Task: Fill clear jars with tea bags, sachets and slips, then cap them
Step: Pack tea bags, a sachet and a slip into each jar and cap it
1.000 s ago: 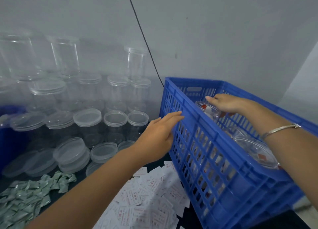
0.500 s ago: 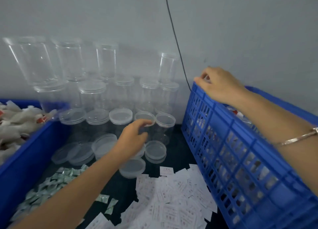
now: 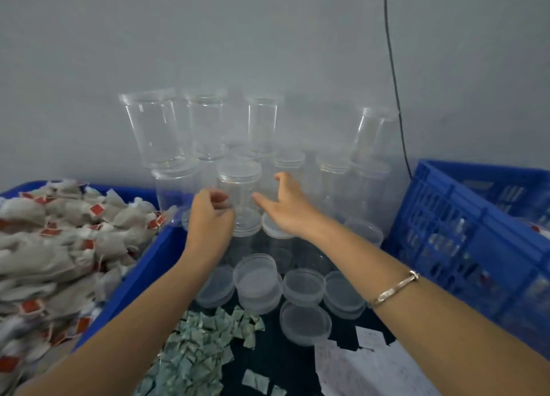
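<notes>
Jars (image 3: pixel 205 122) of clear, smooth plastic stand stacked by the wall (image 3: pixel 268 38). One capped jar (image 3: pixel 239 187) sits between both hands. The left hand (image 3: pixel 209 220) curls at its side; I cannot tell if it holds. The right hand (image 3: pixel 287 208) is spread loose. Round lids (image 3: pixel 257 276) and crinkly sachets (image 3: pixel 202 345) crowd the thin gap beside the holey blue crate (image 3: pixel 464 232).

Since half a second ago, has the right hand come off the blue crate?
Yes. The right hand has left the blue crate rim and moved left. It is now open among the stacked clear jars, apart from the crate.
</notes>
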`<action>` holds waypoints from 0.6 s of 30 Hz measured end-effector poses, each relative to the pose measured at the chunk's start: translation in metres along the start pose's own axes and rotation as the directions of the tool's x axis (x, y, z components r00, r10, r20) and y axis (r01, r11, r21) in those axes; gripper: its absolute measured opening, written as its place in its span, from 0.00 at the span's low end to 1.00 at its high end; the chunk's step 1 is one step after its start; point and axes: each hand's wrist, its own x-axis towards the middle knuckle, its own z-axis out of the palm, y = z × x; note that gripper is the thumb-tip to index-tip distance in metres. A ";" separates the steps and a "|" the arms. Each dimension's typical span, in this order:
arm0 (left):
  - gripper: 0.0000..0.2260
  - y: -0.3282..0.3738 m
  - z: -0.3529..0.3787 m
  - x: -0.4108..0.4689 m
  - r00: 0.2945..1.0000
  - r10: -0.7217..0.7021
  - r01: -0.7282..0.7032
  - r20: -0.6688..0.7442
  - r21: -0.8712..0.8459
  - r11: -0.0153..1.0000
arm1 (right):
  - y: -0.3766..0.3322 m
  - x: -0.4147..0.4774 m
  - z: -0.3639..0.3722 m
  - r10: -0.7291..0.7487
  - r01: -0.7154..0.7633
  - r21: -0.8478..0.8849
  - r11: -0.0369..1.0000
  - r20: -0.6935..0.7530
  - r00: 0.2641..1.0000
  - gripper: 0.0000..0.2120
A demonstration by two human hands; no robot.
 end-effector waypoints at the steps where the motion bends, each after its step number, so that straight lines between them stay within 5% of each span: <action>1: 0.12 -0.009 0.000 0.000 1.000 -0.020 0.020 0.007 -0.028 0.999 | -0.003 0.004 0.011 0.009 -0.009 0.033 0.999 -0.001 1.000 0.38; 8: 0.30 -0.032 0.006 0.019 0.981 -0.094 0.098 0.172 -0.016 0.995 | -0.009 0.024 0.047 0.134 -0.140 0.247 0.959 0.040 0.990 0.50; 12: 0.25 -0.020 0.003 0.021 0.953 -0.098 0.125 0.287 -0.078 0.989 | -0.011 0.020 0.050 0.172 -0.175 0.285 0.943 0.034 0.985 0.36; 18: 0.21 -0.009 -0.015 -0.034 0.961 0.006 0.077 0.275 -0.289 0.954 | -0.015 -0.041 0.047 0.075 -0.066 0.286 0.956 -0.022 0.997 0.41</action>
